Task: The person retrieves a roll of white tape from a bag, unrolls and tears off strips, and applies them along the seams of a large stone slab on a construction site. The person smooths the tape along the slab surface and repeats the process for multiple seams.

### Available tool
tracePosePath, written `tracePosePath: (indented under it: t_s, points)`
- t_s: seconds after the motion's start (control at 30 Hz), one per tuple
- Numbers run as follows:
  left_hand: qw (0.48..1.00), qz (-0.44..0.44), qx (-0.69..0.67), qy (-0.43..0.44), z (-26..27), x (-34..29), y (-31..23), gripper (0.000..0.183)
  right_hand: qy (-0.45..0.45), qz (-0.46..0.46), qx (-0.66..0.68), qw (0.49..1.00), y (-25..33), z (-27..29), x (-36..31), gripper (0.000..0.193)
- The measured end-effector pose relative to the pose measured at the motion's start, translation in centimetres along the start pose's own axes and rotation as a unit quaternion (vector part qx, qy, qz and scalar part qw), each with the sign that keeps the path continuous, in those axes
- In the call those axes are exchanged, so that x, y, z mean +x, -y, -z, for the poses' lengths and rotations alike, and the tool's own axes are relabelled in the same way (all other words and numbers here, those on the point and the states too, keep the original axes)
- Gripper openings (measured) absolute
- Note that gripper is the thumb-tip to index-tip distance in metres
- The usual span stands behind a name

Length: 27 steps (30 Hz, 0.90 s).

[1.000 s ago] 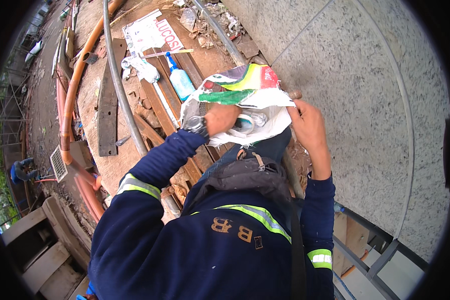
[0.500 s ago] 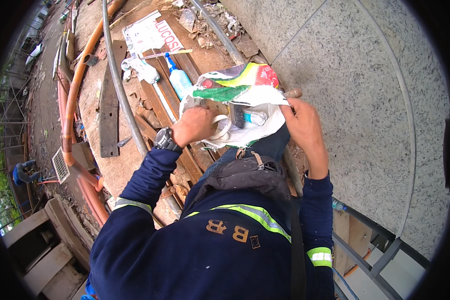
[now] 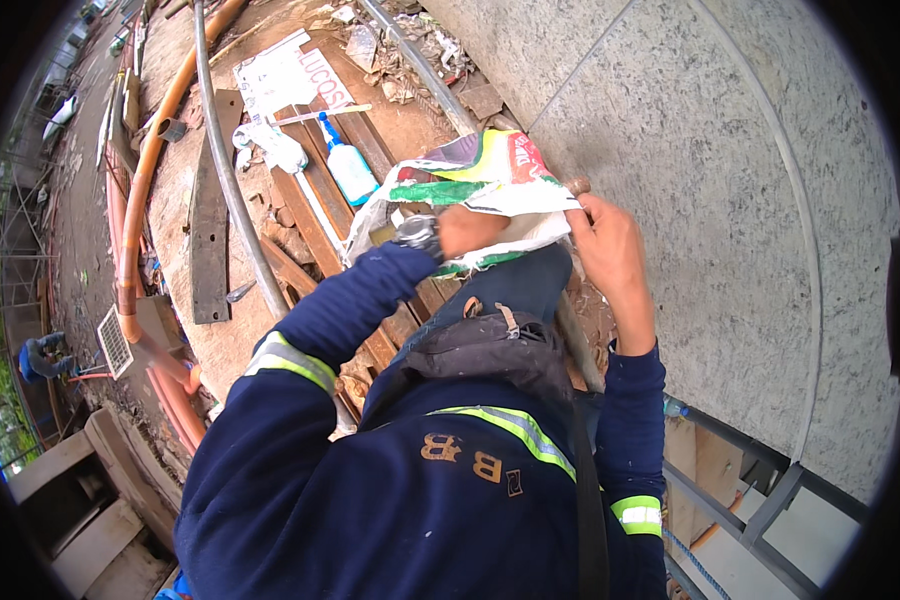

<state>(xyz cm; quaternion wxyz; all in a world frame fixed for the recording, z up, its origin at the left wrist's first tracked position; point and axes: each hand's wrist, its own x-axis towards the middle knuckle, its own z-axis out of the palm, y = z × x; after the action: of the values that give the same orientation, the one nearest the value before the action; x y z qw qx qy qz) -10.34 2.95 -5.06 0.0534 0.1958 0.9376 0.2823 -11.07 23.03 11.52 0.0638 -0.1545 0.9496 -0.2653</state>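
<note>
Both hands are at one white woven sack (image 3: 535, 198), well apart from each other: the right hand (image 3: 613, 250) pinches its right rim between thumb and fingers, while the left hand (image 3: 473, 232) is sunk in its mouth. I can't tell whether that left one grips anything — it is blurred, its fingertips are out of sight, and together with the wristwatch (image 3: 419, 234) it covers most of what lies inside. Colour patches of green, yellow and red crease along the far side of the sack. Just left of it, on brown beams (image 3: 375, 140), lies a pale blue bottle (image 3: 351, 172) with a blue top; past that are a white bundle (image 3: 282, 148), cloth or glove, hard to say which, and a printed white sheet (image 3: 273, 80). Dirt and litter surround the beams, a grey pipe (image 3: 220, 140) runs by, and a mottled grey slab (image 3: 720, 200) fills the right side, cut off by the dark rim. Far left, a small, indistinct worker (image 3: 42, 357) bends. The sack sits between the hands, before the person's jeans (image 3: 525, 290).
</note>
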Motion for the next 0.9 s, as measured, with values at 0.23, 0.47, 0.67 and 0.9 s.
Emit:
tracePosePath:
  t_s: [0.23, 0.47, 0.67, 0.9]
  points:
    - [0.995, 0.090, 0.014, -0.035, 5.7, -6.3, 0.4, 0.035, 0.010, 0.031, -0.023, 0.999, 0.1, 0.9, -0.6, 0.028]
    - [0.989, 0.143, -0.019, 0.013, 8.0, -5.3, -0.1, 0.039, 0.036, 0.021, -0.008, 0.999, 1.7, 0.9, -0.2, 0.028]
    - [0.997, -0.054, -0.029, -0.055, 4.6, -3.7, -0.1, 0.053, 0.026, 0.048, 0.010, 0.998, 1.8, 0.6, 0.2, 0.029]
    - [0.985, -0.129, -0.034, -0.107, -0.1, 4.9, -0.4, 0.044, 0.024, 0.044, 0.011, 0.999, 2.2, 0.5, 0.4, 0.029]
